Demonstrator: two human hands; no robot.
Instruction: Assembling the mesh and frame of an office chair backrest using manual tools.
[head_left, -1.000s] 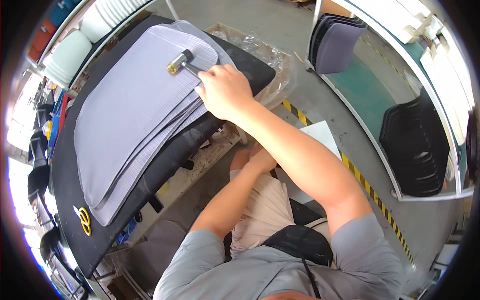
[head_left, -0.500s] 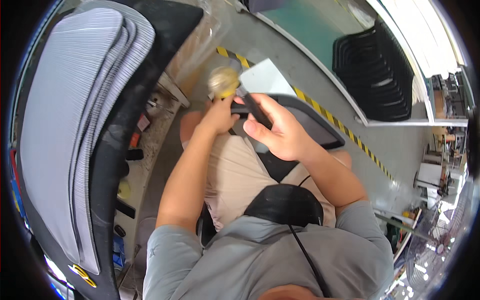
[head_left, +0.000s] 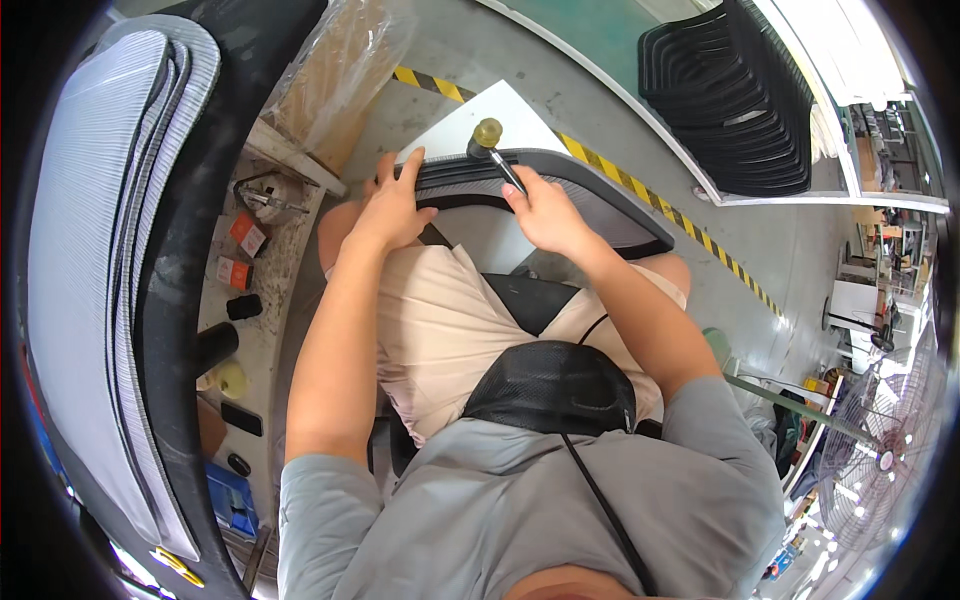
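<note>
A mallet with a yellowish, see-through head and a dark handle is gripped in my right hand. Its head is over the far edge of a black-rimmed frame with grey mesh inside, which lies across my thighs. Whether the head touches the rim, I cannot tell. My left hand rests on the frame's left end, fingers spread over the rim and thumb out to the side. Beyond the frame a white panel sticks out, its near part hidden.
Grey ribbed mesh panels are stacked on a black surface at left. Below it, a worn bench carries small boxes, a phone and tape. Black frames are stacked at far right; a fan stands at right.
The mallet has swung from above my left hand, away and right, down to the frame's far rim. My left hand has moved left and now spreads on the frame. The whole view has shifted.
</note>
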